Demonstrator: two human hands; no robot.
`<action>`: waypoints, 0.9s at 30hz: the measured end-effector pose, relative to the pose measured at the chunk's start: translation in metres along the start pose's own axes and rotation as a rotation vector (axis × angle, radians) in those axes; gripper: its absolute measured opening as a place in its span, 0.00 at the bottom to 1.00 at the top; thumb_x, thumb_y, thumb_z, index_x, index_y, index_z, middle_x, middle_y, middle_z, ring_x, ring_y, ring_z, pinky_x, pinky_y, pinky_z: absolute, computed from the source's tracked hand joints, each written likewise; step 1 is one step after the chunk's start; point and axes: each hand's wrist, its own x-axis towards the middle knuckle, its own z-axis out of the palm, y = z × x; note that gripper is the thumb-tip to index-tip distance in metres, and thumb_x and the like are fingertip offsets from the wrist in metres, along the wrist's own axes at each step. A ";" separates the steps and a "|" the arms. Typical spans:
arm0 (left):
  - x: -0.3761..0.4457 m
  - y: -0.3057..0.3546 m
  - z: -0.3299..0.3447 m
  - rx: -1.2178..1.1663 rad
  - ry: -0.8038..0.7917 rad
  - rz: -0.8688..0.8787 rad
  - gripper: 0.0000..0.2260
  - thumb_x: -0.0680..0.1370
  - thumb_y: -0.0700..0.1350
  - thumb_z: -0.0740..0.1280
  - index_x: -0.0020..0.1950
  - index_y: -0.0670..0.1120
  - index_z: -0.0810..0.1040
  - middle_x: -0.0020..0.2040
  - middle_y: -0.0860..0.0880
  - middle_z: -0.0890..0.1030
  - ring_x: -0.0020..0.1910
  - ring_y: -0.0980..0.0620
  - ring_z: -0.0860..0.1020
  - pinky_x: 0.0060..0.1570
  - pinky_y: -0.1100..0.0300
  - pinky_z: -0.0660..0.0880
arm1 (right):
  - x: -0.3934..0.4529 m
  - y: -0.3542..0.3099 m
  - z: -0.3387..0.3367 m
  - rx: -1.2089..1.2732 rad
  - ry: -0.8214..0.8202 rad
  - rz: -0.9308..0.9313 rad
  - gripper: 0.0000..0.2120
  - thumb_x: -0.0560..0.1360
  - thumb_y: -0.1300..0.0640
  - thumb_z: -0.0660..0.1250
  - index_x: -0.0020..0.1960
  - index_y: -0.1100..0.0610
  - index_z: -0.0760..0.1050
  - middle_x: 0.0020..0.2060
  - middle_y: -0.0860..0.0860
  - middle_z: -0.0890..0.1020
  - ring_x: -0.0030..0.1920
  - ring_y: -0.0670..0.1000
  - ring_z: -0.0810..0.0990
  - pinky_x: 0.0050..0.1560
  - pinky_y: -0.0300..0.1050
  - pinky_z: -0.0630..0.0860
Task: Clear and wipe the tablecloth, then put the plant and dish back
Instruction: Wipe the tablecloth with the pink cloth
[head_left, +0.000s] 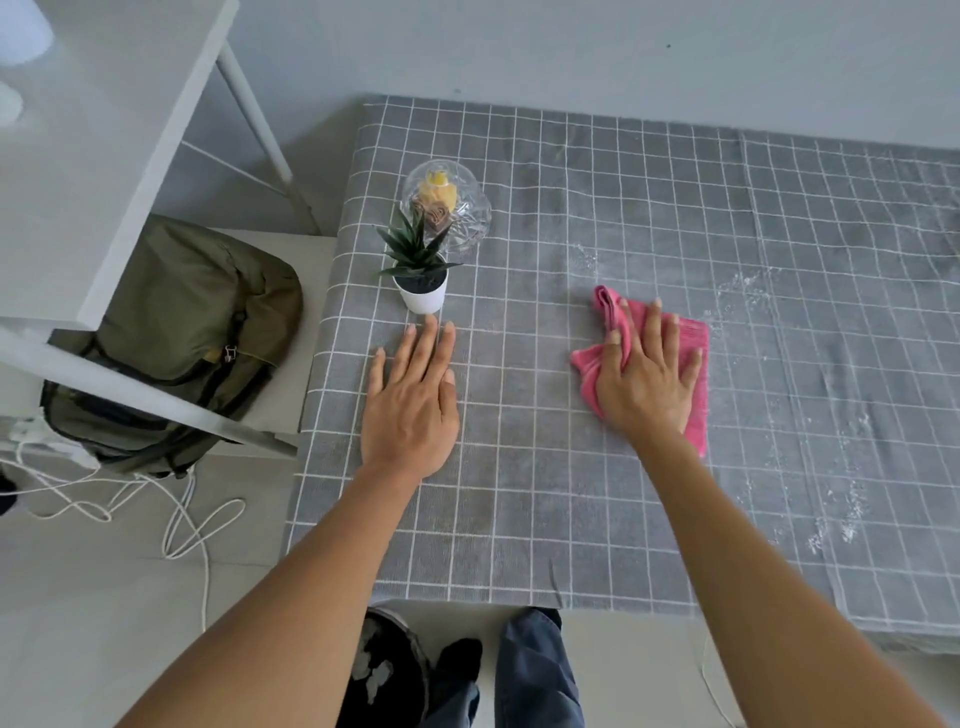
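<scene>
Two flat hands rest on the tablecloth (597, 467): the right hand (647, 376), fingers straight, presses the pink cloth (693, 364) with white crumbs (743, 286) just to its right, while the left hand (413, 395) lies open near the plant (418, 260) and dish (452, 208)

The tablecloth (597, 493) lies bare from its middle toward three o'clock, marked only by white powder streaks (743, 286). At ten o'clock the potted plant (420, 270) and the glass dish (448, 208), just behind it, stand in the way. The left hand (410, 400) lies flat just below the pot; the right hand (647, 374) presses a pink cloth (691, 353).
</scene>
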 end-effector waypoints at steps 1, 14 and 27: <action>0.000 0.000 0.000 0.000 -0.004 -0.001 0.24 0.81 0.50 0.40 0.79 0.53 0.44 0.78 0.55 0.45 0.77 0.55 0.44 0.76 0.48 0.43 | -0.001 -0.005 0.001 0.020 0.017 0.031 0.26 0.81 0.42 0.37 0.78 0.44 0.41 0.78 0.47 0.41 0.77 0.50 0.37 0.74 0.60 0.36; 0.001 0.000 0.000 0.022 -0.015 0.013 0.25 0.80 0.51 0.39 0.79 0.53 0.44 0.78 0.55 0.44 0.77 0.56 0.42 0.76 0.49 0.42 | 0.008 -0.019 0.006 -0.070 -0.023 -0.220 0.27 0.80 0.40 0.35 0.77 0.43 0.36 0.77 0.47 0.39 0.76 0.50 0.36 0.74 0.58 0.34; 0.001 0.002 -0.001 0.027 -0.012 0.009 0.26 0.80 0.51 0.38 0.78 0.53 0.44 0.78 0.55 0.43 0.77 0.55 0.43 0.76 0.48 0.43 | 0.000 -0.068 0.019 -0.028 -0.026 -0.319 0.25 0.81 0.42 0.38 0.77 0.41 0.38 0.77 0.47 0.39 0.77 0.50 0.36 0.73 0.58 0.32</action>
